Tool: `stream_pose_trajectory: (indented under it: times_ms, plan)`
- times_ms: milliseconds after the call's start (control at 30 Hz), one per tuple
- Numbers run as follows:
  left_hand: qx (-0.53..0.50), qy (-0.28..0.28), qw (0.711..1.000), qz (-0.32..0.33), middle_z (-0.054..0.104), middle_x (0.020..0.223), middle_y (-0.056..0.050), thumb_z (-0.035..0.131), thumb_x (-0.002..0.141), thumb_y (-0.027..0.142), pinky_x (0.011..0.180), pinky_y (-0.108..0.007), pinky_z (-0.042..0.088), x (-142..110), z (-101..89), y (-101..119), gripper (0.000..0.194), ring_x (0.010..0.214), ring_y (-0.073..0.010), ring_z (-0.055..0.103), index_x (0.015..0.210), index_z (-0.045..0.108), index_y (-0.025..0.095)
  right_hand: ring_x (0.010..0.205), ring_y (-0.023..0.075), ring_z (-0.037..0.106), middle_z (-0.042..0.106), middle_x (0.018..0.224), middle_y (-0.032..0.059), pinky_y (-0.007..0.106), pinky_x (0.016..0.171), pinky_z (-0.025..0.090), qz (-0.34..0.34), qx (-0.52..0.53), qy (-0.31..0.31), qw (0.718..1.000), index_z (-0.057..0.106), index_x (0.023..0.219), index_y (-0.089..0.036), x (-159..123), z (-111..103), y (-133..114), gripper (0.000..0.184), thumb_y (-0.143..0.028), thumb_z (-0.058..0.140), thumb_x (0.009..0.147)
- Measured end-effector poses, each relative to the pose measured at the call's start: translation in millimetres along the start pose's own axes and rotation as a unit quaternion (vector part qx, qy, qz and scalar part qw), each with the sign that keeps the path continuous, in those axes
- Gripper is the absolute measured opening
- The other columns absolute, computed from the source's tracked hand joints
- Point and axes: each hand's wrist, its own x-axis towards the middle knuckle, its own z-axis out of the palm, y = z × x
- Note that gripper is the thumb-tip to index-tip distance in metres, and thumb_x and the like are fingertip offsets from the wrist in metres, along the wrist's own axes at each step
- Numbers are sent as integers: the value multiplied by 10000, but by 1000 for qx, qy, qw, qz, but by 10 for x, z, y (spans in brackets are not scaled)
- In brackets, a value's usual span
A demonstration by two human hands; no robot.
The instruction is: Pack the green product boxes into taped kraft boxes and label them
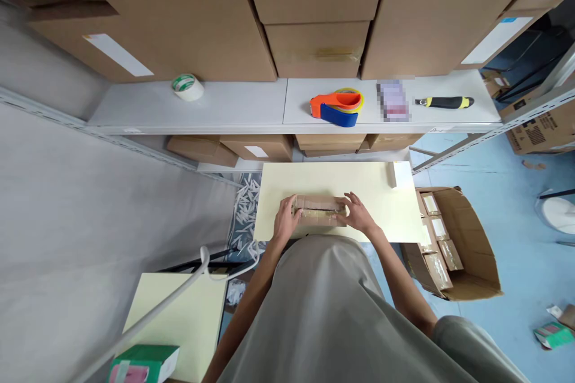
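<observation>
A small brown cardboard box lies on the cream tabletop right in front of my body. A dark gap runs lengthwise along its top, and shiny clear tape shows on the near part. My left hand grips the box's left end, with thumb and fingers around the corner. At the right end, my right hand holds the box between thumb and fingers, one or two fingers lifted off it. Toward the table's far right corner stands a small white block or stack of labels.
On the grey shelf lie a tape roll, an orange-blue tape dispenser and a utility knife. Large cartons stand behind them. An open carton with several small boxes sits right of the table. A white pole rises at left.
</observation>
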Motion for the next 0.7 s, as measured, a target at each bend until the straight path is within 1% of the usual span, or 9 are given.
stream_pose_trajectory:
  times_ms: [33, 100, 167, 233, 300, 400, 500, 600, 700]
  plan:
    - [11, -7, 1000, 16, 640, 1524, -142, 658, 1014, 238, 1187, -461, 565, 41, 13, 34, 450, 1375, -299, 672, 1465, 658, 244, 1646, 352, 406, 557, 1662, 171, 542, 1321, 416, 16, -4, 1, 1000, 707, 1431, -231, -19, 15, 11, 477, -325, 789, 971]
    - [26, -25, 999, 28, 654, 1493, -139, 612, 1029, 196, 1214, -465, 544, 103, 31, 79, 339, 1404, -302, 657, 1343, 732, 238, 1568, 320, 518, 577, 1647, 151, 508, 1292, 459, 48, 23, 8, 999, 703, 1434, -241, -42, 52, 25, 431, -254, 715, 1004]
    - [28, -29, 999, 22, 671, 1466, -137, 609, 1036, 194, 1206, -462, 550, 141, 35, 87, 291, 1386, -298, 669, 1285, 754, 237, 1407, 281, 661, 620, 1603, 119, 469, 1223, 531, 67, 84, 13, 994, 697, 1430, -264, -44, 95, 34, 400, -250, 655, 1032]
    - [21, -31, 999, 18, 696, 1421, -132, 619, 1034, 191, 1177, -443, 568, 162, 27, 66, 268, 1348, -284, 689, 1261, 754, 234, 1276, 250, 728, 650, 1565, 88, 440, 1153, 583, 71, 142, 21, 987, 692, 1417, -289, -38, 140, 41, 376, -275, 631, 1046]
    - [15, -35, 999, 16, 717, 1370, -126, 629, 1027, 188, 1129, -415, 592, 173, 17, 32, 247, 1289, -268, 713, 1239, 749, 229, 1224, 235, 743, 657, 1553, 84, 418, 1113, 604, 68, 171, 31, 982, 692, 1395, -286, -36, 187, 51, 353, -292, 632, 1048]
    - [13, -36, 999, 15, 733, 1301, -120, 639, 1018, 192, 1075, -404, 613, 182, 16, -12, 223, 1192, -254, 742, 1216, 739, 221, 1222, 238, 745, 655, 1549, 101, 405, 1102, 606, 68, 155, 39, 985, 691, 1385, -267, -47, 244, 51, 339, -292, 637, 1051]
    - [29, -23, 999, 26, 732, 1267, -131, 665, 959, 132, 1115, -450, 599, 226, 21, -12, 218, 1215, -279, 736, 1146, 749, 205, 1375, 280, 685, 645, 1558, 138, 441, 1195, 549, 62, 79, 44, 994, 710, 1388, -242, -13, 230, -4, 366, -237, 665, 1025]
    - [37, 9, 996, 78, 716, 1346, -143, 676, 907, 76, 1213, -509, 543, 395, -17, 118, 231, 1360, -316, 676, 1070, 773, 208, 1549, 359, 545, 614, 1588, 187, 510, 1265, 488, 22, -3, 71, 997, 763, 1320, -208, 190, 13, -159, 327, -227, 704, 998]
    - [11, 64, 987, 150, 712, 1392, -136, 637, 977, 133, 1236, -536, 527, 723, -148, 492, 197, 1393, -315, 657, 1064, 785, 227, 1578, 392, 498, 582, 1627, 187, 569, 1271, 468, -50, -58, 166, 983, 744, 1364, -235, 581, -516, -474, 336, -310, 655, 1048]
